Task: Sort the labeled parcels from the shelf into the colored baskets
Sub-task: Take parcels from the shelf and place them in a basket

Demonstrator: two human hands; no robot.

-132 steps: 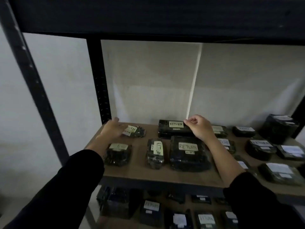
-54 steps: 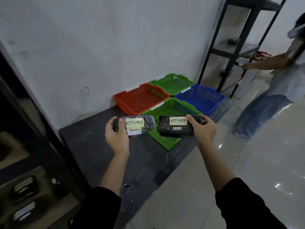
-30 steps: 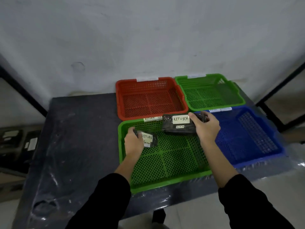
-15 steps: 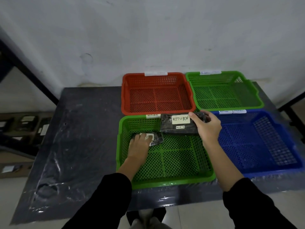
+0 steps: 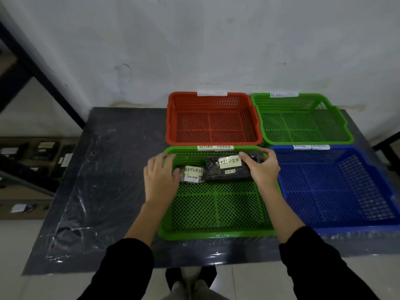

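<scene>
Left hand [image 5: 160, 181]: fingers spread loose, holding nothing, thumb beside the small parcel [image 5: 192, 173].
Small parcel: lying in the near green basket [image 5: 216, 233], far-left corner.
Large parcel [image 5: 229, 169]: in the same basket, just right of the small one.
Right hand [image 5: 263, 168]: fingers curled around the large parcel's right end.

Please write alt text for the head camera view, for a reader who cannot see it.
Two hands place black parcels labeled RETURN in the near green basket: the right hand grips the larger parcel, the left hand rests open beside the smaller parcel. A red basket, another green basket and a blue basket are empty.
</scene>
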